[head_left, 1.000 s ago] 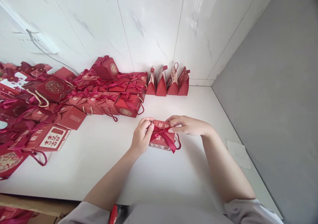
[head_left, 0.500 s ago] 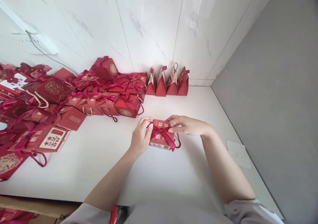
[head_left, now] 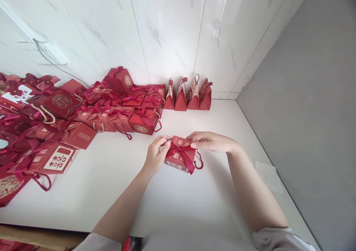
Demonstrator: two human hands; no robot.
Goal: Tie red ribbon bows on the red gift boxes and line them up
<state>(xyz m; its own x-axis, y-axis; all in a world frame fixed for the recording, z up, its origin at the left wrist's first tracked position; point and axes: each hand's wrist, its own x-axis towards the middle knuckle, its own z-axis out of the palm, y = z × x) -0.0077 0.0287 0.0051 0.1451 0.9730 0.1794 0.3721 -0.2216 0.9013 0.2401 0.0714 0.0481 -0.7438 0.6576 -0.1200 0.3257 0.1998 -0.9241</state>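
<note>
A small red gift box with pale lettering lies on the white table in front of me. A dark red ribbon is tied in a bow over its top, one tail hanging down the front. At the box's left side, my left hand is closed, thumb and index finger pinching the ribbon's left part. My right hand pinches the bow's right part between thumb and fingers, the other fingers lying behind the box. A red cord handle loops out at the right. The fingers partly hide the box's back edge.
Several ribboned red gift boxes crowd the table at the left and back. Several slim triangular red boxes stand by the tiled wall. A pale sheet lies right, near the grey partition. A cardboard carton sits below the table's front left edge.
The gift box has turned slightly, its front swinging left and toward me. Both hands stay at the bow with small finger shifts. The whole view has moved a little.
</note>
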